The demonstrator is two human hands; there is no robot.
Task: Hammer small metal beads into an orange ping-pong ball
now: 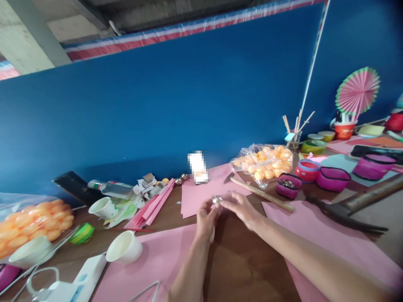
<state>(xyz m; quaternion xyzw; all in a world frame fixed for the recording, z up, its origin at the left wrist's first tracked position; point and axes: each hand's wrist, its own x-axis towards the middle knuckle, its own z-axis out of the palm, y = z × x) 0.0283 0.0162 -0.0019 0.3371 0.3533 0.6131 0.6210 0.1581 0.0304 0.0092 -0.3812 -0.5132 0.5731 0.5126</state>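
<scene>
Between my two hands is a small shiny silver ball (217,200), which looks like a jingle bell; its details are blurred. My left hand (207,218) is closed, with thumb and fingertips pinching the ball from the left and below. My right hand (243,209) comes in from the right, its fingers bent and a fingertip against the ball's right side. Both hands are just above the brown table, at the near edge of a pink paper sheet (192,201). Beyond my right hand lies a small hammer (261,193) with a wooden handle.
A bag of orange balls (267,162) lies at the back, with purple containers (289,185) to its right. At far right is a larger claw hammer (349,209). Folded pink strips (154,205), a white cup (124,247) and a power strip (90,272) are on the left.
</scene>
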